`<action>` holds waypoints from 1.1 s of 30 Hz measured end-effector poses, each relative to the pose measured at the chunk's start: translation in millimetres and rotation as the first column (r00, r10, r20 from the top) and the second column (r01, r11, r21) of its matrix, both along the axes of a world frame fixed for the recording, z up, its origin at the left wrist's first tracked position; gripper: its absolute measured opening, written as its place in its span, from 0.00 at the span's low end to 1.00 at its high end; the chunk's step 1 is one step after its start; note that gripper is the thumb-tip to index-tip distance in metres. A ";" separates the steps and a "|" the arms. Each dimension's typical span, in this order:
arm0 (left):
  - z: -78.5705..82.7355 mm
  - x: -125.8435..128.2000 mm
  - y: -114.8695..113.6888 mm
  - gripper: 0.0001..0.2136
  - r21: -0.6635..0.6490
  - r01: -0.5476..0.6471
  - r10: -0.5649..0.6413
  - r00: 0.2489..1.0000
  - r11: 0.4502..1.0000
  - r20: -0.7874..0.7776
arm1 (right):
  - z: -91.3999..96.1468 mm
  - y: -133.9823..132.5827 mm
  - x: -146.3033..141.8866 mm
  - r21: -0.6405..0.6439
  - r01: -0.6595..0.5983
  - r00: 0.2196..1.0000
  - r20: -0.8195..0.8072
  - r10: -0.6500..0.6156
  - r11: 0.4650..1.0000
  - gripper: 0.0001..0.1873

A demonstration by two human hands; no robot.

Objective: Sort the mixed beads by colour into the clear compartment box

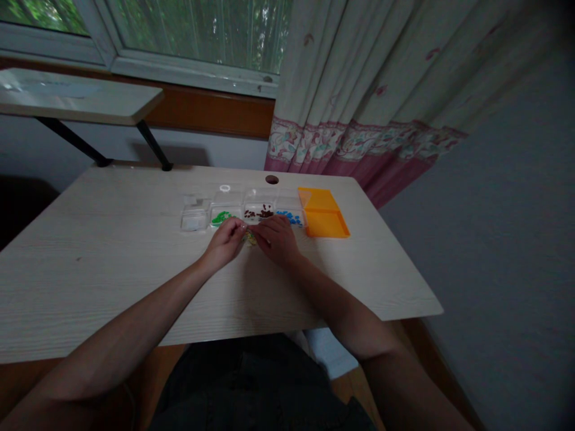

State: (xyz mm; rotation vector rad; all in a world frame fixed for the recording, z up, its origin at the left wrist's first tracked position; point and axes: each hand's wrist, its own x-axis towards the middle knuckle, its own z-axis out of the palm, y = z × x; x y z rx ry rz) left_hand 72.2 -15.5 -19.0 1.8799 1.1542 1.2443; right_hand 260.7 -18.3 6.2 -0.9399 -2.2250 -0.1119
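My left hand [227, 237] is closed in a pinch, and its fingertips meet those of my right hand [279, 237], also closed. Anything between the fingertips is too small to make out. Just under them lies a little heap of yellowish pieces [250, 239], partly covered by the hands. Right behind the hands, open clear plastic boxes stand in a row. One holds small green pieces [221, 218], another dark brown pieces [265, 212], and a third blue pieces [290, 216], partly hidden by my right hand.
An open orange box [320, 223] stands at the row's right end, a small clear box [194, 221] at its left. The table [135, 251] has a round cable hole [272, 179] near the back edge. A raised shelf [81, 99] stands back left; a curtain [341, 131] hangs behind.
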 end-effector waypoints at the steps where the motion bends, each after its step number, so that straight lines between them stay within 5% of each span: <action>1: 0.6 -0.1 -0.3 0.11 -0.003 -0.004 0.004 1.000 1.000 -0.007 | -0.3 0.3 0.2 -0.015 -0.001 1.000 0.006 0.001 1.000 0.12; 7: 18.4 -13.3 0.3 0.14 0.118 -0.088 0.102 0.987 0.989 -0.125 | -0.4 3.0 2.7 -0.105 0.001 0.999 0.042 0.003 0.995 0.13; 13: 34.7 -40.6 12.4 0.13 0.355 -0.195 0.324 0.878 0.914 -0.353 | -4.1 9.0 5.5 -0.162 0.061 0.996 0.067 -0.051 0.985 0.12; 18: 24.4 -51.7 24.9 0.14 0.348 -0.219 0.370 0.807 0.911 -0.460 | -10.1 12.8 7.5 -0.244 0.088 0.989 0.137 -0.055 0.966 0.08; 33: 9.8 -61.9 35.7 0.13 0.354 -0.271 0.418 0.785 0.895 -0.457 | -7.6 9.1 1.3 -0.278 0.118 0.980 0.189 -0.066 0.953 0.08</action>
